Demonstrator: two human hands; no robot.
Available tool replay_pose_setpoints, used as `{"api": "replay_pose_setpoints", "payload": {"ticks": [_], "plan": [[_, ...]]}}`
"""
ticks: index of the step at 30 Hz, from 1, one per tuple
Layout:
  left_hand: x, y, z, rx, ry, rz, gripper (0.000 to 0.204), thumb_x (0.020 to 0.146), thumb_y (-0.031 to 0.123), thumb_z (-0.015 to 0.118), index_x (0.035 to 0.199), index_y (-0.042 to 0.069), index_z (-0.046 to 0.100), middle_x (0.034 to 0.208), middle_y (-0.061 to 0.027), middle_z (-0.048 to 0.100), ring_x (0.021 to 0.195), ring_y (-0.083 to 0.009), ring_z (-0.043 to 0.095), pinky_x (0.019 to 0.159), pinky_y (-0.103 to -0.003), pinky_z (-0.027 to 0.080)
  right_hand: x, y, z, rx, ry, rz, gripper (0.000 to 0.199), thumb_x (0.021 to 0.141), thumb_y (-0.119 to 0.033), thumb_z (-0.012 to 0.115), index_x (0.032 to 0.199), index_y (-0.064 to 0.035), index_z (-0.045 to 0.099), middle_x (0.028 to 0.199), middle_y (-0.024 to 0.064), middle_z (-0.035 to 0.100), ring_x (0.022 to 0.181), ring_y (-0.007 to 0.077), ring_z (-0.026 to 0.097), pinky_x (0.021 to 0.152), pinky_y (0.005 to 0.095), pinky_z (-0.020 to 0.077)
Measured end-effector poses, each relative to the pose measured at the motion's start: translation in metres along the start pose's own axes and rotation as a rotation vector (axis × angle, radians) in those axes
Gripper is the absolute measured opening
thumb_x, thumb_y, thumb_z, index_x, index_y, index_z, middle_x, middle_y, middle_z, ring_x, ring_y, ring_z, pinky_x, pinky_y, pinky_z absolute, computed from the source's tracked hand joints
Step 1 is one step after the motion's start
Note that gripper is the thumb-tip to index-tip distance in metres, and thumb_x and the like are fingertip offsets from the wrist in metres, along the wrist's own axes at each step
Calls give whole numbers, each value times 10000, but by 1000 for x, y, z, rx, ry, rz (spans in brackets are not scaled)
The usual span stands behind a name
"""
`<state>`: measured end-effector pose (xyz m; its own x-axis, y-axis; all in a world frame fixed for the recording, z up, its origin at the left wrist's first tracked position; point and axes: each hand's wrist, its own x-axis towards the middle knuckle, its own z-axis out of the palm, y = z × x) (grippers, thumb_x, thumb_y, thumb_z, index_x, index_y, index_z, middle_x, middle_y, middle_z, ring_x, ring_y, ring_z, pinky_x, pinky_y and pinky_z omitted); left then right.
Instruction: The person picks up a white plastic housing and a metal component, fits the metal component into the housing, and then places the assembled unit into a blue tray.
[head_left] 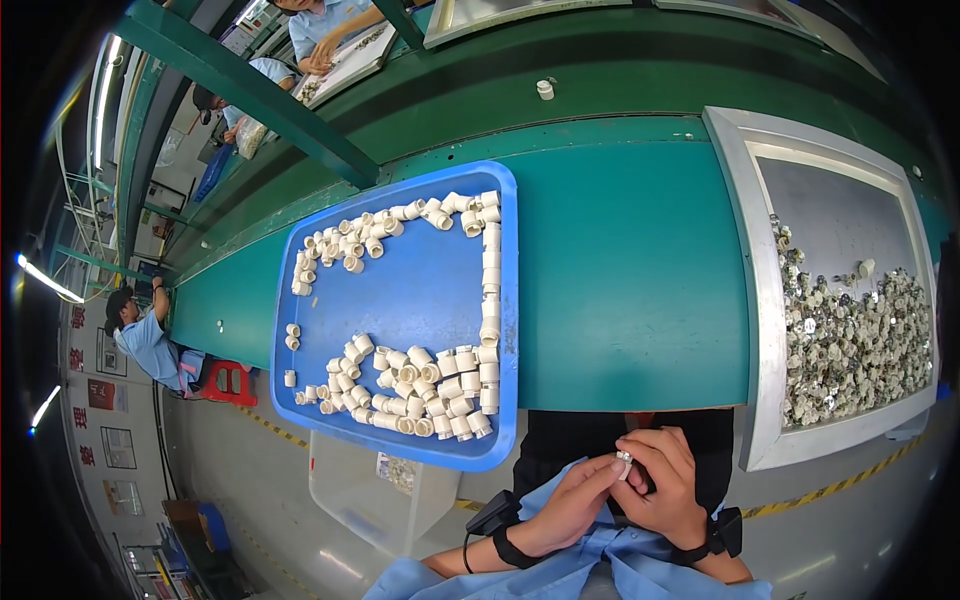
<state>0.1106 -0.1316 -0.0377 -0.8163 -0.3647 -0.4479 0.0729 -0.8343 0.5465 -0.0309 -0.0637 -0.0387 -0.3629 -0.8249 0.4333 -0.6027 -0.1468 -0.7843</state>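
Note:
In front of my body, just off the table's near edge, my left hand [578, 497] and my right hand [668, 482] meet with fingers closed. Between their fingertips is a small white plastic piece [625, 463] with a shiny bit at its upper end. The fingers hide much of it, so I cannot tell whether it is one part or two. A blue tray [510, 300] to the left holds many short white plastic sleeves [400, 378], grouped along its sides. A metal-framed tray [765, 350] on the right contains a heap of small white-and-silver parts [860, 345].
The green table [630, 270] runs between both trays. One white sleeve [545, 89] stands on the far green surface. Below the blue tray is a translucent plastic bin [350, 490]. A green post [250, 95] slants across the upper left. Co-workers sit farther off, near a red stool [230, 382].

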Motion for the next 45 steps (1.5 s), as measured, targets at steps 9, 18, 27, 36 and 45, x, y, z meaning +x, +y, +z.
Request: {"api": "replay_pose_setpoints", "payload": {"ticks": [9,18,27,36,45], "plan": [[4,1,-3,33,5,30,308,1073,255,451,1057,-12,605,1006,-73,615,979,-155,577,925,-301,444,-3,5,5,29,8,63,420,676,-71,811,1072,11,694,1047,132,667,866,296,636,761,366,494],[10,4,-7,-26,6,48,313,1078,258,441,1074,-12,599,1015,-76,609,989,-157,574,941,-310,445,2,9,9,45,11,99,420,677,-76,814,1068,22,697,1048,143,663,901,320,637,808,381,511],[9,3,-7,-2,-12,34,325,1073,274,445,1093,-15,591,1033,-90,605,1003,-172,574,944,-322,444,3,8,6,79,26,82,380,692,-78,818,1037,27,698,1029,146,666,914,327,642,804,382,515],[15,1,-6,-22,17,74,324,1064,283,467,1031,-12,597,1003,-97,617,991,-184,582,942,-316,434,-3,20,13,39,46,68,402,710,-65,810,1081,37,696,1079,184,676,967,362,657,871,417,518],[25,13,-2,78,8,152,394,1075,350,404,1026,-14,547,994,-132,573,951,-208,546,882,-346,436,-3,20,21,125,79,192,454,711,-32,805,1137,62,677,1134,198,693,1007,358,684,884,393,536]]}}
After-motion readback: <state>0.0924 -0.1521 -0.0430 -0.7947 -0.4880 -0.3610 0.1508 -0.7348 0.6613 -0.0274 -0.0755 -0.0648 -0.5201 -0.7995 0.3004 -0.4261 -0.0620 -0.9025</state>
